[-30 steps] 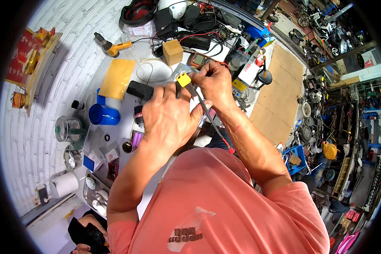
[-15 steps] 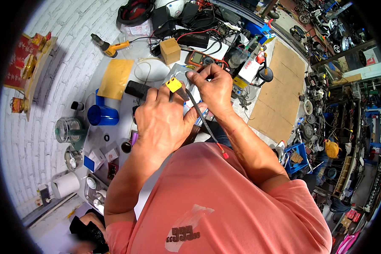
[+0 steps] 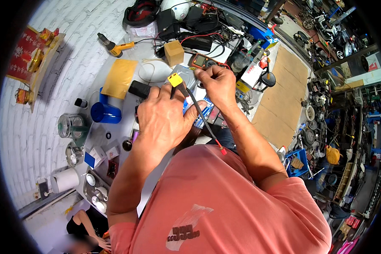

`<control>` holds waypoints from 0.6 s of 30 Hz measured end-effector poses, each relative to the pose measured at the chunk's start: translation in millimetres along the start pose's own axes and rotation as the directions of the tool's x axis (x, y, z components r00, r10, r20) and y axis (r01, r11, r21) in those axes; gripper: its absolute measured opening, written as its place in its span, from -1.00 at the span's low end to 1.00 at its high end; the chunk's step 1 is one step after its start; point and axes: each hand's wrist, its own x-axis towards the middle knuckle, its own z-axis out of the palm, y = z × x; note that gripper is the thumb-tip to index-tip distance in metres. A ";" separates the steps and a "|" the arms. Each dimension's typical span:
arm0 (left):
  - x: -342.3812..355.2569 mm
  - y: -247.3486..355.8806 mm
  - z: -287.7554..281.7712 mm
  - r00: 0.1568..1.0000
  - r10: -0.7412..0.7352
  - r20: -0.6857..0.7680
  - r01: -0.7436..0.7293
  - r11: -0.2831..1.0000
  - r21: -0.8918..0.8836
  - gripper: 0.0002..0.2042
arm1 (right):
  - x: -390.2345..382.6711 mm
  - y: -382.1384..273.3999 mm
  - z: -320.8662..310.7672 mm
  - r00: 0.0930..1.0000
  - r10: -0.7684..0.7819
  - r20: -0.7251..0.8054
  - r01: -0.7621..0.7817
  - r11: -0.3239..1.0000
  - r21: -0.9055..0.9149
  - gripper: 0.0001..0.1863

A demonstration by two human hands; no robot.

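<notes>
My left hand point(image 3: 163, 116) lies back up over a blue-wrapped pack point(image 3: 203, 111), its fingers bent down on one side and the thumb on the other. Beside its knuckles a yellow two-hole connector point(image 3: 175, 79) sticks up. From it a black cable point(image 3: 198, 109) runs past the thumb to a red end point(image 3: 222, 150) near my shirt. My right hand point(image 3: 218, 84) is a little right of the connector, thumb and index finger pinched together. What lies in that pinch is hidden. Clear plastic point(image 3: 184, 72) shows behind the connector.
Beyond my hands are a multimeter point(image 3: 203, 62), a cardboard box point(image 3: 174, 53) and a yellow heat gun point(image 3: 116, 48). To the left are a yellow envelope point(image 3: 120, 78), a blue cup point(image 3: 106, 112) and a glass jar point(image 3: 69, 126). Another person point(image 3: 84, 224) is at the lower left.
My right hand has drawn slightly right, away from the yellow connector. The left hand keeps its place on the pack. The view has shifted a little, and more of the other person's arm shows.
</notes>
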 end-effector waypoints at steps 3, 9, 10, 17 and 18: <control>-0.5 -1.0 -0.4 1.000 -0.004 -0.012 0.004 1.000 -0.006 -0.38 | 10.0 9.2 -11.0 0.997 0.053 -0.059 -0.049 0.997 0.061 -0.60; -1.5 2.1 -2.5 0.999 -0.017 -0.037 0.015 0.999 -0.041 -0.36 | 43.7 -7.1 -6.1 0.939 0.069 0.337 -0.001 0.980 -0.197 -0.44; -2.1 2.4 -2.0 0.999 -0.019 -0.041 0.017 0.999 -0.035 -0.35 | 48.0 2.2 -1.2 0.925 0.063 0.374 -0.004 0.988 -0.156 -0.47; -13.3 5.9 3.7 0.987 -0.085 -0.133 0.073 0.993 -0.095 -0.31 | 70.9 -1.6 -15.6 0.807 0.083 0.585 -0.038 0.995 -0.089 -0.61; -17.1 4.6 6.5 0.983 -0.117 -0.141 0.101 0.988 -0.118 -0.32 | 66.3 -11.0 -16.1 0.815 0.025 0.579 0.049 0.993 -0.111 -0.60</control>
